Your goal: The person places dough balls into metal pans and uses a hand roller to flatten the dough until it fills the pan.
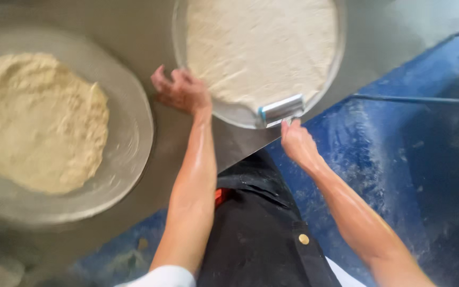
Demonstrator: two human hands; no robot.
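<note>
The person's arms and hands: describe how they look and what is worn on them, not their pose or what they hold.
Both forearms are bare and look shiny. The left hand and right hand wear no gloves, and no rings or watch show. A white sleeve edge appears on the upper left arm. A dark apron with a brass-coloured stud hangs between the arms.

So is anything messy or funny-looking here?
A little. Pale dust, perhaps flour, streaks the blue floor right of the table. The dough on the left pan looks lumpy and lopsided, unlike the flatter dough in the round pan. Nothing looks broken.
</note>
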